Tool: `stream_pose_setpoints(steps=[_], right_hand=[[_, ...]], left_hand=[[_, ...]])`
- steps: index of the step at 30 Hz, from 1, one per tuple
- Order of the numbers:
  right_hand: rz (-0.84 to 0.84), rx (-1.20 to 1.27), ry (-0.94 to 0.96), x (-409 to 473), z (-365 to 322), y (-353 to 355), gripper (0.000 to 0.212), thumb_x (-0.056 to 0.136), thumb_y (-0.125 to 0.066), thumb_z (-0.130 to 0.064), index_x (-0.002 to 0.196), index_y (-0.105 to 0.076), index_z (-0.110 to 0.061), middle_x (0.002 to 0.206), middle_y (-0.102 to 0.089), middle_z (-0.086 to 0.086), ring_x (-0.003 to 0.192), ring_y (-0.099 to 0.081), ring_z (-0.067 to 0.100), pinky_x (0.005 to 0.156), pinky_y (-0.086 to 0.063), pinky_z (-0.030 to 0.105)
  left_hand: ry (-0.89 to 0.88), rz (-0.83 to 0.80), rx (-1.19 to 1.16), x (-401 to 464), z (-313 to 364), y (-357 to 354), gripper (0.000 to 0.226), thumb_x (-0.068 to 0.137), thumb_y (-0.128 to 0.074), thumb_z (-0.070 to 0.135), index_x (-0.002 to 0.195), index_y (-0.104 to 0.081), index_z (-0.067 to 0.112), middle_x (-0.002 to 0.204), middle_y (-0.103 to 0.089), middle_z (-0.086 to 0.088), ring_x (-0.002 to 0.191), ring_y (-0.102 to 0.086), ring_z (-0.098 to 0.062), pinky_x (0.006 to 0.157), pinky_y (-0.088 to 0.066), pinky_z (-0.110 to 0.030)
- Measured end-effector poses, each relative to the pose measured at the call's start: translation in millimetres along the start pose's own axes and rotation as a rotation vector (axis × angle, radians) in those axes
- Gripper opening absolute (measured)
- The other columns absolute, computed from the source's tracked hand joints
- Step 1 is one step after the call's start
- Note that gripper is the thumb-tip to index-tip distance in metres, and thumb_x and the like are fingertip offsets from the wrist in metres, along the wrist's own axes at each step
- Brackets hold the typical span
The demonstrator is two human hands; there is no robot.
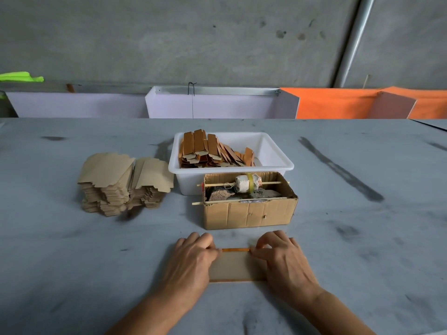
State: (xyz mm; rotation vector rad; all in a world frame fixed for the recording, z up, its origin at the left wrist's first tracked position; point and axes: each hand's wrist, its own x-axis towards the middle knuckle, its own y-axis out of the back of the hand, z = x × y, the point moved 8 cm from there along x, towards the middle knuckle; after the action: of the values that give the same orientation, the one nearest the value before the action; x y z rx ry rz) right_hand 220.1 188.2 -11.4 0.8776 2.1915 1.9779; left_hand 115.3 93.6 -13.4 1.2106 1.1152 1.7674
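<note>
A flat brown cardboard piece (235,265) with an orange far edge lies on the grey table (72,250) right in front of me. My left hand (191,259) covers its left end, fingers curled over the far edge. My right hand (284,258) covers its right end the same way, thumb and fingers pinching the orange edge. Behind them, a white plastic tub (275,155) holds several folded orange-brown cardboard pieces (210,151). To the left stands a tall stack of flat tan cardboard blanks (123,184).
An open cardboard box (249,213) sits just beyond my hands, with two thin wooden sticks across it and a cloth-wrapped roll (248,183) on one. White panels (212,105) and orange panels (333,103) line the table's far edge below a concrete wall.
</note>
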Motion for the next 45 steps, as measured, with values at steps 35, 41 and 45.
stream_pose_setpoints(steps=[35, 41, 45], right_hand=[[0.006, 0.469, -0.048, -30.8, 15.9, -6.9, 0.026, 0.071, -0.08, -0.03, 0.095, -0.075, -0.026, 0.117, -0.053, -0.014, 0.117, -0.041, 0.003, 0.096, -0.043, 0.029], [0.065, 0.584, -0.062, -33.2, 19.0, -2.9, 0.013, 0.079, -0.074, -0.012, 0.073, -0.071, -0.023, 0.11, -0.056, -0.015, 0.113, -0.05, 0.002, 0.089, -0.042, 0.018], [0.117, 0.81, -0.159, -30.7, 26.3, 11.9, 0.02, 0.081, -0.071, -0.011, 0.07, -0.068, -0.027, 0.105, -0.062, -0.008, 0.12, -0.048, -0.002, 0.089, -0.045, 0.022]], left_hand=[[0.291, -0.185, -0.302, 23.0, -25.6, -19.1, 0.01, 0.081, -0.068, 0.011, 0.076, -0.064, 0.019, 0.089, -0.055, 0.007, 0.075, -0.049, -0.009, 0.067, -0.039, -0.019], [0.315, -0.206, -0.393, 16.6, -27.0, -12.1, 0.007, 0.083, -0.063, 0.007, 0.083, -0.066, 0.013, 0.076, -0.058, 0.005, 0.067, -0.053, -0.009, 0.063, -0.043, -0.019], [0.425, -0.182, -0.689, 15.6, -28.6, -1.3, 0.01, 0.086, -0.062, 0.002, 0.079, -0.063, 0.009, 0.064, -0.058, 0.0, 0.051, -0.05, -0.005, 0.05, -0.042, -0.014]])
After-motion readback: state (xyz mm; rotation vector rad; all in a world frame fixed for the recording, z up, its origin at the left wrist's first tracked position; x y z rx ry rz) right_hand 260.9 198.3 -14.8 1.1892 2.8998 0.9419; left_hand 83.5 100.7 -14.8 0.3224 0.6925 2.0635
